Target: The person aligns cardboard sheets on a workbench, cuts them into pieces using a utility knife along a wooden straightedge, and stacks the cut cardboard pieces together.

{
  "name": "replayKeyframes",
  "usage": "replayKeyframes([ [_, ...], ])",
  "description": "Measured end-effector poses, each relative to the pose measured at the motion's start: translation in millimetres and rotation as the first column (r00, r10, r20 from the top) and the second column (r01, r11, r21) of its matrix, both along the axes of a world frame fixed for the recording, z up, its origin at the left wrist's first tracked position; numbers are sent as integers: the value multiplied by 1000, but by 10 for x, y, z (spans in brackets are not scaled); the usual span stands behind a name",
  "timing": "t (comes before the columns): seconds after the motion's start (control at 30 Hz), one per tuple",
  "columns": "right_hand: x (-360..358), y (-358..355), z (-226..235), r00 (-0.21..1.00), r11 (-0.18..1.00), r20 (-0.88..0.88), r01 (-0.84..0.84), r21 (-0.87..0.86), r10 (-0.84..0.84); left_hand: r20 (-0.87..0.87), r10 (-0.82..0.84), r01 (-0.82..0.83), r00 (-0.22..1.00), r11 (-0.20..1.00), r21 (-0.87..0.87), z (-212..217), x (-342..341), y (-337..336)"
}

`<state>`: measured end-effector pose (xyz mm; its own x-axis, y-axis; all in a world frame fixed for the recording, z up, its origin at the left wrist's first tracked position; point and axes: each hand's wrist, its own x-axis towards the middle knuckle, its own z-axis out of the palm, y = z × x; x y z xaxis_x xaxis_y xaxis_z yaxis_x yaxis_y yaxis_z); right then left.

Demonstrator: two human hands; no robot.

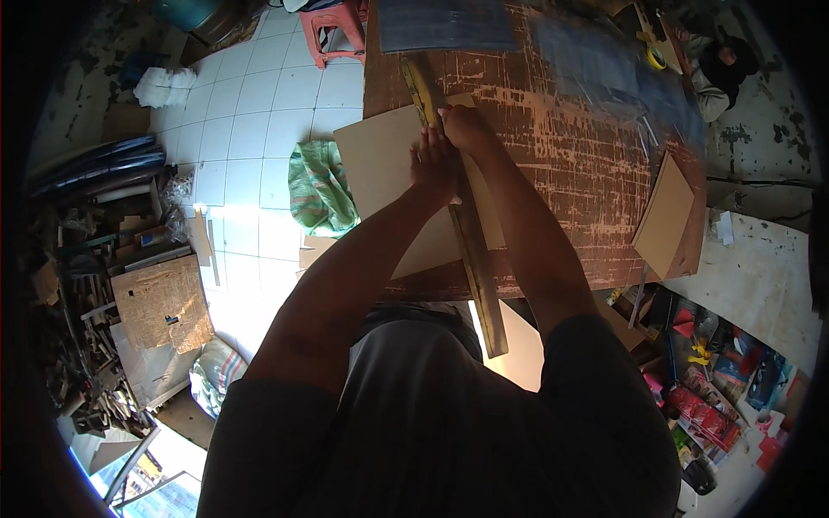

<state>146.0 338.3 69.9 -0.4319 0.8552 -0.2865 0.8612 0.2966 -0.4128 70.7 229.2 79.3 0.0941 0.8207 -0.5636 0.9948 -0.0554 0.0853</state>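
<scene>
A long, worn yellow-brown straight bar (475,268) lies across a beige sheet of board (376,151) on the scratched brown worktable (570,186). Its near end juts past the table edge toward my body. My left hand (434,166) rests flat on the bar, fingers stretched out and pressing it against the sheet. Just beyond it, my right hand (467,129) is closed in a fist along the bar's right side. Whatever it grips is hidden by the fingers.
Dark sheets (445,26) lie at the table's far side, and a tan board piece (665,216) sits at its right edge. A green sack (321,188) and red stool (332,34) stand left. Another person (725,69) is at far right.
</scene>
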Motion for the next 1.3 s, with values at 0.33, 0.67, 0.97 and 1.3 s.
replayKeyframes([
  [0.33, 204, -132, -229, 988, 989, -86, 123, -78, -129, 56, 14, -15, 998, 1000, 23, 12, 16, 7],
  [0.67, 99, -35, 53, 996, 992, -25, 84, 90, -82, -2, -16, 16, 1000, 1000, -1, -24, 10, -17],
  [0.97, -24, -54, -22, 994, 995, -49, 95, 8, -95, 0, -27, 27, 1000, 1000, -2, -15, -26, 4],
  [1.3, 167, -185, -209, 986, 996, -139, 88, -13, -89, 22, -15, 14, 1000, 999, 40, -18, -10, 17],
])
